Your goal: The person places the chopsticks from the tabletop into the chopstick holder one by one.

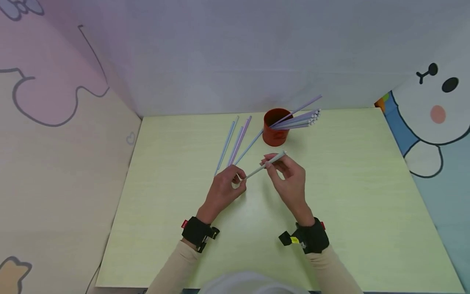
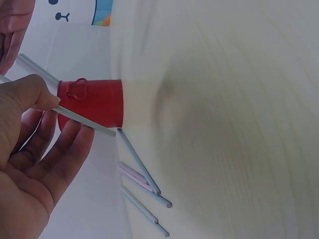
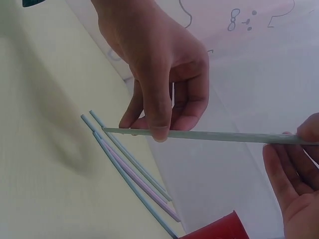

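Note:
A slim pale green straw (image 1: pixel 256 171) is held between both hands above the table. My left hand (image 1: pixel 225 187) pinches its lower end with thumb and fingers. In the left wrist view the straw's tip (image 2: pixel 107 131) sticks out past the fingertips. My right hand (image 1: pixel 289 179) grips the other end between thumb and fingers, higher up and nearer the cup. Ahead stands a red cup (image 1: pixel 274 138), with a bundle of lilac and pale straws (image 1: pixel 299 121) leaning out to the right. Left of the cup lie several loose straws, blue (image 1: pixel 225 149) and purple (image 1: pixel 244 134).
One blue straw (image 1: pixel 250 146) lies with its far end by the cup's base. The pale yellow-green table (image 1: pixel 367 196) meets a plain wall (image 1: pixel 235 57) behind. Cartoon-printed walls (image 1: pixel 437 134) flank both sides. Each wrist wears a black camera strap (image 1: pixel 312 237).

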A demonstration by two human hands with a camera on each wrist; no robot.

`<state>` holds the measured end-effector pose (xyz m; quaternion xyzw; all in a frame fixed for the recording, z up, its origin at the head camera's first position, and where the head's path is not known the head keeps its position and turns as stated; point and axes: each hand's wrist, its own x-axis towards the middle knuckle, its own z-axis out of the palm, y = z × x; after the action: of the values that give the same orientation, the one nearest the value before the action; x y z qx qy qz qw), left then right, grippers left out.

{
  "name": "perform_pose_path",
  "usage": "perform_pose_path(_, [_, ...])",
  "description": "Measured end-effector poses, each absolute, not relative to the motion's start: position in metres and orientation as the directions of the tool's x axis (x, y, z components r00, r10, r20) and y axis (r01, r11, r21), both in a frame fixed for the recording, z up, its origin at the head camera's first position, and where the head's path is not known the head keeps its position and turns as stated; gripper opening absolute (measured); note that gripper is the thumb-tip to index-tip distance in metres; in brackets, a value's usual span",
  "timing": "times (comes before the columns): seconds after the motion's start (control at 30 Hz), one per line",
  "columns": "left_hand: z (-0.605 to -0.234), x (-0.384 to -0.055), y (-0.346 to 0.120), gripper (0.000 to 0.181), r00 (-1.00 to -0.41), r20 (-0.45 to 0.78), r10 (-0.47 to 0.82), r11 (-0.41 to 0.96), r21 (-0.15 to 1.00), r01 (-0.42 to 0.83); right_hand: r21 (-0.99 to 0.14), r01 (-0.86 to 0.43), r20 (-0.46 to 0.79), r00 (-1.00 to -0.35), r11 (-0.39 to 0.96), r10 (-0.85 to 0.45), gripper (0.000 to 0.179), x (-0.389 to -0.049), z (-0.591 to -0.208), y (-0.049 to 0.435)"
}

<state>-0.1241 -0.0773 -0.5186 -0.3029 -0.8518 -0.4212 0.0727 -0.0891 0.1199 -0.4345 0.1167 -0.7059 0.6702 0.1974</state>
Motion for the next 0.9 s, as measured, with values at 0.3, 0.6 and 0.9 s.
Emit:
perform_pose_path(0.3, [-0.525,-0.126,-0.075,0.016,-0.821,0.340,0.459,0.428,0.725,0.540,-0.882,-0.470,0.469,-0.866,0.039,0.174,0.023,-0.092,-0.441,0.128])
perform_pose_path(0.6, [-0.536,-0.136,-0.089,0.013,-0.899,0.249,0.360,0.577,0.698,0.424,-0.800,-0.598,0.551,-0.761,-0.041,0.343,0.020,-0.113,-0.437,0.165])
perform_pose_path(0.9, [-0.546,-0.154,-0.105,0.009,-0.966,0.218,0.142,0.713,0.654,0.252,-0.739,-0.671,0.612,-0.628,0.064,0.481,0.014,-0.128,-0.394,0.199])
